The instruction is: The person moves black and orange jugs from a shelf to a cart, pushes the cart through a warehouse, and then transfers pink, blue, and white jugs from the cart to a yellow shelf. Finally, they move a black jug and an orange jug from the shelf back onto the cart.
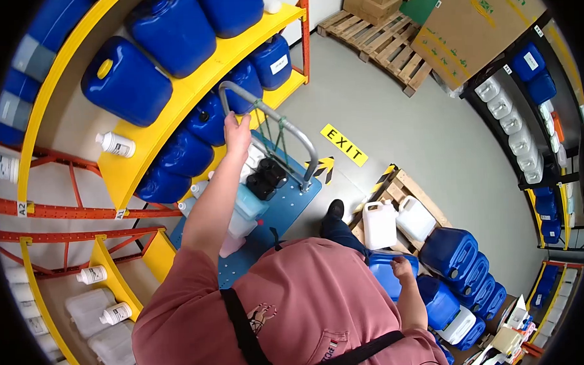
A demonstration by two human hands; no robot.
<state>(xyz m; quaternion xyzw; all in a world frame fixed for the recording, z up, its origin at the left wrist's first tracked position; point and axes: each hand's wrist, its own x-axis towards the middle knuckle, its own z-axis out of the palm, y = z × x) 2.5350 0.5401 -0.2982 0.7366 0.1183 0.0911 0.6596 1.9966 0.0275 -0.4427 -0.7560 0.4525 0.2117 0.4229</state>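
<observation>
My left hand [237, 130] is wrapped around the grey metal push handle [273, 113] of a blue platform trolley [296, 208], with green cord strung across the handle's frame. On the trolley stand black bottles [266, 178], a light-blue jug [249, 202] and white containers, partly covered by my left forearm. My right hand [404, 267] hangs low on the right with its fingers curled, over or beside a blue jerrycan [387, 279]. Whether anything is inside those fingers is hidden.
Two white jerrycans [380, 226] rest on a wooden pallet [428, 200], with several blue jerrycans [450, 251] beside them. Yellow shelving [236, 46] with blue jerrycans borders the left. A yellow EXIT sign [344, 144] marks the floor. Another pallet [380, 41] and a large carton [476, 28] stand ahead.
</observation>
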